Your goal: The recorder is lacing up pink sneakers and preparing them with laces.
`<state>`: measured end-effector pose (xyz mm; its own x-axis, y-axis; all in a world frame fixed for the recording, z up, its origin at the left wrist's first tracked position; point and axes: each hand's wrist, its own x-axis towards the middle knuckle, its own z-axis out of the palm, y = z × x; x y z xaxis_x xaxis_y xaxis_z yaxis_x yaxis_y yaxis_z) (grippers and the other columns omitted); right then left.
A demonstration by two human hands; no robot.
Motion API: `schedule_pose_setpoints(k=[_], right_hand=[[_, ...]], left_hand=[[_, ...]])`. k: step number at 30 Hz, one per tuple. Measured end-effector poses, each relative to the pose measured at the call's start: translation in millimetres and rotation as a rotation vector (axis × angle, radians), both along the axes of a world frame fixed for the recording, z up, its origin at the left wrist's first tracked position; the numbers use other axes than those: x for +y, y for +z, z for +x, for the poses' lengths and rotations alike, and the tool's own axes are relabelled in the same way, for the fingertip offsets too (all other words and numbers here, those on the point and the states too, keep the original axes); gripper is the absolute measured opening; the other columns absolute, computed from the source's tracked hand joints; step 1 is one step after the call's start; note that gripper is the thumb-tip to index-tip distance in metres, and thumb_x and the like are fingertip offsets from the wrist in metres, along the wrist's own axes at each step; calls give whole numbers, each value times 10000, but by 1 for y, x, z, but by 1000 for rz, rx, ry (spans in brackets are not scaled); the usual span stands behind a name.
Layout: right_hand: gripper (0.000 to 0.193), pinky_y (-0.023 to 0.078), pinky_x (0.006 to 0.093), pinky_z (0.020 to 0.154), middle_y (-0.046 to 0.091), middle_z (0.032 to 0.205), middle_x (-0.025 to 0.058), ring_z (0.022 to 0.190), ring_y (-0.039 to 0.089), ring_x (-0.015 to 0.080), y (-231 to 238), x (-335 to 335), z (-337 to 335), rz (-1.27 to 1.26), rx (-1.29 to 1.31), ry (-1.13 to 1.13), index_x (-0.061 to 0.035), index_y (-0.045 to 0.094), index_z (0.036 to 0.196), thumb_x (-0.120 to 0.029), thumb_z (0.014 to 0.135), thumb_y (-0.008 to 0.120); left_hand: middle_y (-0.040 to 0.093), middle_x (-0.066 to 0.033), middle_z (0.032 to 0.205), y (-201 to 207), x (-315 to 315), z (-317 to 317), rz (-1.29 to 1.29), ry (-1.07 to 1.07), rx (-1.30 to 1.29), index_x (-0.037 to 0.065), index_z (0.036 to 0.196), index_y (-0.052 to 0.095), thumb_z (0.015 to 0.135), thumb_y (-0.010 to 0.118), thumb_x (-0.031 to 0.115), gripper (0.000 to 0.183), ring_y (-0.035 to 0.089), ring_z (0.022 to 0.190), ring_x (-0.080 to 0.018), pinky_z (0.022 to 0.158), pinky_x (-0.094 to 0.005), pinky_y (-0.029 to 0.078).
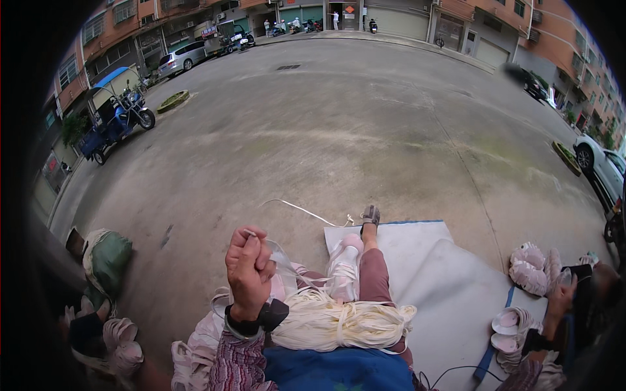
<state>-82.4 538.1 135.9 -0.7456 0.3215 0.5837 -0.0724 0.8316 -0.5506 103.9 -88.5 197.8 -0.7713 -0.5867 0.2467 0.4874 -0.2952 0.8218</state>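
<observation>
My left hand [249,270] is raised left of centre, its fingers closed in a pinch. A small white tip shows between the fingers, and a pale thin strip [280,254] runs beside the hand. Across my lap lies a bundle of cream flat straps [342,322], tied at its middle. A pink and white shoe [345,267] lies just beyond the bundle. Far to the right, my right hand [559,298] is beside pale pink strappy sandals [529,268]. Its fingers are closed round something whitish that is too blurred to name.
A white sheet [424,280] covers ground at right, with more sandals [512,326] along its edge. Sandals [195,355] also lie at my left. Another person's hand [101,311] is near a green sack [109,260]. A loose strap [303,212] lies on the concrete. A blue three-wheeler [117,120] stands beyond.
</observation>
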Motion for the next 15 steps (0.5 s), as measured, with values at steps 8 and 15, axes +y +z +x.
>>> schedule_pose_setpoints(k=[8, 15], right_hand=[[655, 493, 323, 566, 602, 788, 127, 613, 590, 207, 43, -280, -68, 45, 174, 970, -79, 293, 1436, 74, 832, 496], [804, 455, 257, 420, 575, 718, 66, 489, 515, 118, 51, -5, -95, -778, 56, -80, -48, 106, 1481, -4, 818, 557]], left_hand=[[361, 43, 642, 11, -5, 22, -78, 145, 45, 64, 1011, 511, 973, 438, 139, 111, 251, 485, -5, 380, -164, 215], [373, 55, 685, -38, -60, 29, 91, 251, 98, 46, 1146, 513, 973, 457, 161, 215, 238, 501, 6, 372, -153, 195]])
